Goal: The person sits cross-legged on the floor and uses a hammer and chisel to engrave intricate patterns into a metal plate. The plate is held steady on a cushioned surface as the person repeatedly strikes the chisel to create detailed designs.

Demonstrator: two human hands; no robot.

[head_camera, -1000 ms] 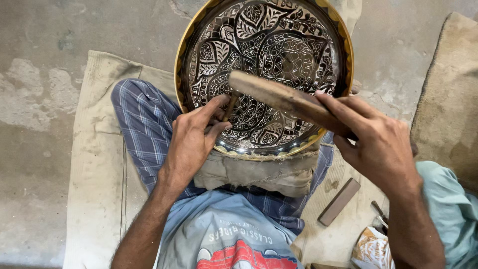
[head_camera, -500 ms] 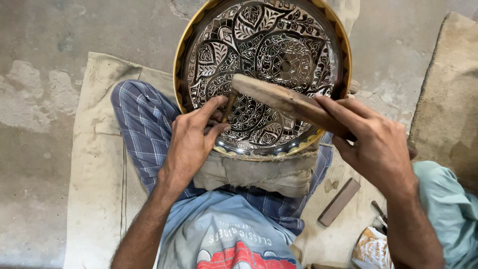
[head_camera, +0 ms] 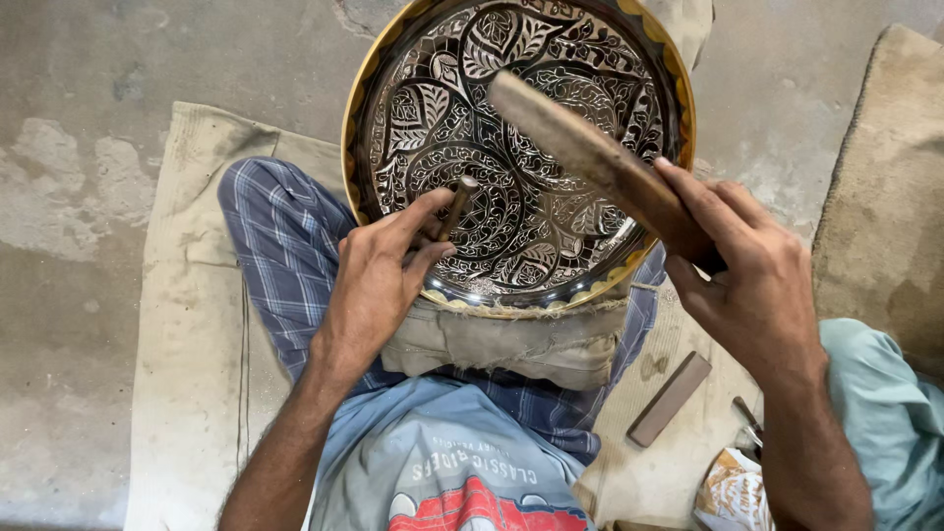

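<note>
A large round metal tray (head_camera: 413, 69) with engraved black-and-silver leaf patterns and a brass rim leans against my lap on a folded cloth pad (head_camera: 511, 344). My left hand (head_camera: 379, 280) pinches a short metal chisel (head_camera: 455, 206) with its tip set on the tray's lower left pattern. My right hand (head_camera: 752, 285) grips the handle of a wooden mallet (head_camera: 580, 147), which is raised above the tray, clear of the chisel.
I sit on a burlap mat (head_camera: 187, 324) on a concrete floor. A flat rectangular stone bar (head_camera: 669, 398) lies on the mat at right, with small tools and a printed packet (head_camera: 733, 487) near it. A second mat (head_camera: 885, 197) is at far right.
The mallet has lifted up and away from the chisel head, which was covered before. The view has shifted a little. My left hand still holds the chisel on the tray.
</note>
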